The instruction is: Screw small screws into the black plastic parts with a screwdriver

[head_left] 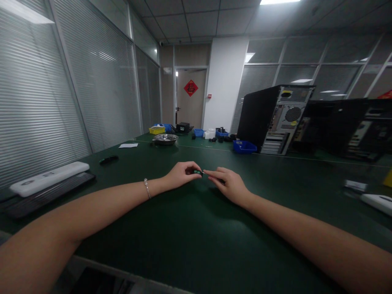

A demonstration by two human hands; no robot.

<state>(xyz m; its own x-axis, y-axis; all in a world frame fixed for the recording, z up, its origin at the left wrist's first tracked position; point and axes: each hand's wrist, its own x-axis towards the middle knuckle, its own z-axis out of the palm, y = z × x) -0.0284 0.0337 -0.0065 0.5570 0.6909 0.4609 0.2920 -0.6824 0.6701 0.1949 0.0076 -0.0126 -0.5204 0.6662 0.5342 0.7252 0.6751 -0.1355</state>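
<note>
Small dark part [198, 172]: detail unreadable, pinched between left hand [180, 174] fingertips, right hand [228, 183] fingers touching it, mid-table. Surface: green table [190, 237]. Far: 1 computer tower [275, 118], blue bins [244, 146], metal bowl [165, 139].

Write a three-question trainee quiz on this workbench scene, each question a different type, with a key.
1. True or false: the left hand and right hand meet at a small dark green-edged part above the dark green table mat.
2. Multiple choice: what sits on the left wrist? A) a watch B) a thin silver bracelet C) a glove
3. Fill in: the black computer tower shows its ____ panel, beside a blue plastic bin.

Key: 1 true; 2 B; 3 rear
</note>
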